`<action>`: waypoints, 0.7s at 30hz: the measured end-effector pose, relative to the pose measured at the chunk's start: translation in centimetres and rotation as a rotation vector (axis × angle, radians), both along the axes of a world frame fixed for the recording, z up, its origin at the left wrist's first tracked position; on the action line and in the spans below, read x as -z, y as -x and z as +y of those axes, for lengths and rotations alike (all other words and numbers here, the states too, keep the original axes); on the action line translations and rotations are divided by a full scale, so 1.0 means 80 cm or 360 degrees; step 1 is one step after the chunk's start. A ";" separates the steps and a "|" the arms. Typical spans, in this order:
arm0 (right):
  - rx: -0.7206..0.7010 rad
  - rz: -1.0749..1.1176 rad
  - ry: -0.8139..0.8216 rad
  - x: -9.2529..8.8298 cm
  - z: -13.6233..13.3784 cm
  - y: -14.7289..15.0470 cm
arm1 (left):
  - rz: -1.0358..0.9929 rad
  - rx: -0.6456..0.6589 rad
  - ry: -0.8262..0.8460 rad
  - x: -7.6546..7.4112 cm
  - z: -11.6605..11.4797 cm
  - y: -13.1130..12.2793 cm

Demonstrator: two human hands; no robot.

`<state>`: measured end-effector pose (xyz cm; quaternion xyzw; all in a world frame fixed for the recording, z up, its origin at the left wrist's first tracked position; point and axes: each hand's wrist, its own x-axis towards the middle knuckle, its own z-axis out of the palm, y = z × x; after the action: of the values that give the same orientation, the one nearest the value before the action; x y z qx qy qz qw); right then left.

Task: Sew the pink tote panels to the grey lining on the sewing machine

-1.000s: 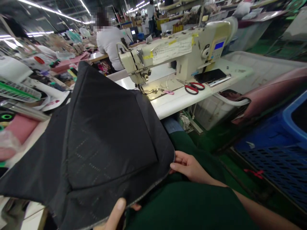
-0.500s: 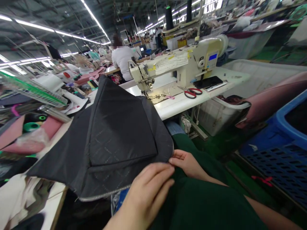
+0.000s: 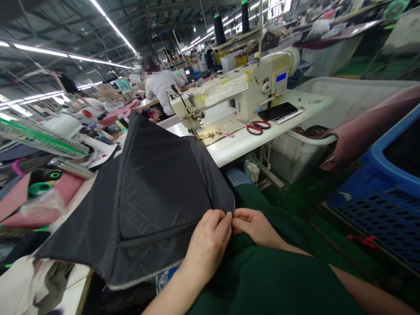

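A large black fabric panel point(image 3: 147, 192) with faint dotted stitch lines drapes from the sewing table down toward my lap. My left hand point(image 3: 208, 245) pinches its lower right corner from the left. My right hand point(image 3: 254, 225) pinches the same corner from the right, fingertips almost touching those of the left hand. Both hands are over my green-clad lap point(image 3: 262, 280).
A cream sewing machine point(image 3: 236, 87) stands on the white table point(image 3: 243, 142), with red-handled scissors point(image 3: 257, 127) and a dark phone point(image 3: 278, 111) beside it. A white bin point(image 3: 344, 100) and blue crate point(image 3: 387, 192) are at right. Another person point(image 3: 160, 85) sits beyond. Clutter fills the left.
My left hand has come up from the lower hem to the fabric's right corner, meeting my right hand there. The view has lifted and the fabric has sunk lower.
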<state>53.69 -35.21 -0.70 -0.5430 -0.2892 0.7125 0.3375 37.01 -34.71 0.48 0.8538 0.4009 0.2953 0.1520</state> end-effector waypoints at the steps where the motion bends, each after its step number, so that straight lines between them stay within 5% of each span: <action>1: 0.0003 0.0002 0.0002 0.000 0.001 0.000 | -0.0010 0.0010 -0.0010 -0.001 0.001 0.000; 15: -0.0029 0.0111 0.0003 -0.005 0.004 -0.005 | -0.0014 0.0057 0.0134 -0.002 0.000 -0.002; 21: -0.0255 -0.0103 -0.0290 0.001 0.005 -0.008 | -0.0055 0.0057 -0.0071 -0.005 0.003 0.005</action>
<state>54.36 -34.79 -0.81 -0.5079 -0.4060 0.6900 0.3179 36.62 -34.44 0.86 0.8588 0.3763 0.3160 0.1451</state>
